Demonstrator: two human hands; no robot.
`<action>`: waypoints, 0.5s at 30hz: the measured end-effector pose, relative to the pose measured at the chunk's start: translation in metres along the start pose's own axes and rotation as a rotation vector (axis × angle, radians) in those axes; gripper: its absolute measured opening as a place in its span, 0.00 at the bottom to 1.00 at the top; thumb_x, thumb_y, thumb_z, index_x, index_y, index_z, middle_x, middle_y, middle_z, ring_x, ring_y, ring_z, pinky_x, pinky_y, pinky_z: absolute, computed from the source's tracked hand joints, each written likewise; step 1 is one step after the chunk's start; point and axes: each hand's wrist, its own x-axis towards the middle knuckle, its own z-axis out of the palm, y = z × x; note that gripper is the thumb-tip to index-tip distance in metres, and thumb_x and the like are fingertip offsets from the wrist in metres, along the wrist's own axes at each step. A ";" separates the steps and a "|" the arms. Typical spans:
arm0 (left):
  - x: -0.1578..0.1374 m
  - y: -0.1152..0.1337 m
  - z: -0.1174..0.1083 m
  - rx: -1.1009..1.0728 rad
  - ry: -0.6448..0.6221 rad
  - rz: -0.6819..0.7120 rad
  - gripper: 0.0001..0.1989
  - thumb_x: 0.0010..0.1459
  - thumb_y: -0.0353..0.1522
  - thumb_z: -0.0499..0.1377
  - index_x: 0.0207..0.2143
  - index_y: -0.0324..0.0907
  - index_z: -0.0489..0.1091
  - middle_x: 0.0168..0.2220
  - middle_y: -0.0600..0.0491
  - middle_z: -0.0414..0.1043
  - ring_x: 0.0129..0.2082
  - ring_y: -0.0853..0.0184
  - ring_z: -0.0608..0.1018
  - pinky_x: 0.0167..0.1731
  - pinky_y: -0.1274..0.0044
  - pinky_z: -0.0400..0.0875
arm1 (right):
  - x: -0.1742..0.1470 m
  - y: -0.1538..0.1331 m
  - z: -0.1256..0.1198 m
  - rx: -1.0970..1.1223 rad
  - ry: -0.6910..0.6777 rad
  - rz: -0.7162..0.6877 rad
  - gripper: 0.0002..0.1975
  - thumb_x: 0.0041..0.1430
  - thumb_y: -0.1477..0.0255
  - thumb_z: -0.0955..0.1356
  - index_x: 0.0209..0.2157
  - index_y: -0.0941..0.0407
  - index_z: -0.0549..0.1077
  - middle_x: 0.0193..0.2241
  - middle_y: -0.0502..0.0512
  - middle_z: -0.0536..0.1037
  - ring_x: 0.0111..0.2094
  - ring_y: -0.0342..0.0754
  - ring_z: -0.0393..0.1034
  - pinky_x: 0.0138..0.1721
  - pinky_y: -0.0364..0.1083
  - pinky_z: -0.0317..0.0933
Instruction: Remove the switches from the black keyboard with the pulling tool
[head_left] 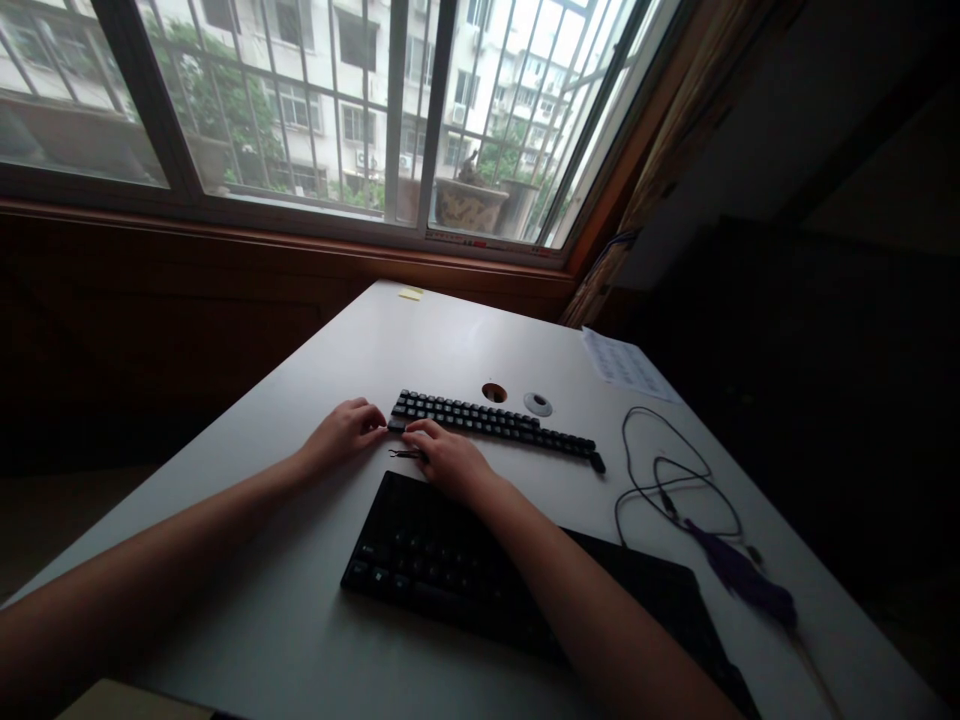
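Observation:
Rows of loose black keycaps (487,417) lie side by side on the white table. A wider dark keycap (397,426) sits at the left end of the rows, between my two hands. My left hand (349,432) has curled fingers, with the tips at that keycap's left edge. My right hand (448,458) reaches over the keyboard, its index finger and thumb at the keycap's right side. A thin wire-ended tool (405,454), like a keycap puller, sticks out from under my right hand's fingers, which seem closed on it. Below lies a black keyboard (450,560), partly covered by my right forearm.
A black cable (664,460) loops on the right, near a purple brush-like thing (742,575) with a stick. A printed sheet (628,362), a round cable hole (494,393), its grey cover (538,403) and a yellow note (410,294) lie farther back, before the window.

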 end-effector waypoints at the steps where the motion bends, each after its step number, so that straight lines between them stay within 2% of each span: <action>1: 0.000 0.000 0.000 0.001 -0.007 0.002 0.09 0.59 0.37 0.59 0.33 0.41 0.75 0.33 0.51 0.70 0.32 0.65 0.74 0.33 0.75 0.68 | 0.000 0.000 0.000 0.002 0.001 0.000 0.21 0.61 0.72 0.65 0.56 0.48 0.69 0.60 0.52 0.66 0.50 0.50 0.72 0.51 0.47 0.66; 4: 0.002 0.000 0.001 0.006 -0.006 0.012 0.10 0.59 0.39 0.60 0.33 0.41 0.75 0.33 0.51 0.70 0.31 0.66 0.73 0.32 0.75 0.68 | 0.000 -0.001 -0.001 0.013 0.016 0.004 0.21 0.61 0.74 0.65 0.56 0.49 0.69 0.59 0.51 0.67 0.51 0.50 0.71 0.52 0.47 0.65; 9: 0.001 0.001 0.003 0.067 0.087 0.022 0.14 0.57 0.42 0.62 0.37 0.40 0.74 0.36 0.48 0.71 0.37 0.61 0.74 0.38 0.71 0.69 | -0.001 0.000 0.002 0.028 0.041 0.018 0.22 0.60 0.75 0.65 0.57 0.48 0.68 0.59 0.51 0.67 0.50 0.50 0.71 0.53 0.48 0.65; 15: 0.000 0.000 0.006 0.031 0.063 -0.029 0.12 0.60 0.41 0.59 0.36 0.40 0.75 0.34 0.50 0.70 0.31 0.65 0.74 0.32 0.75 0.69 | 0.001 0.001 0.006 0.032 0.048 0.016 0.23 0.61 0.73 0.64 0.58 0.48 0.67 0.60 0.50 0.66 0.52 0.50 0.70 0.54 0.48 0.65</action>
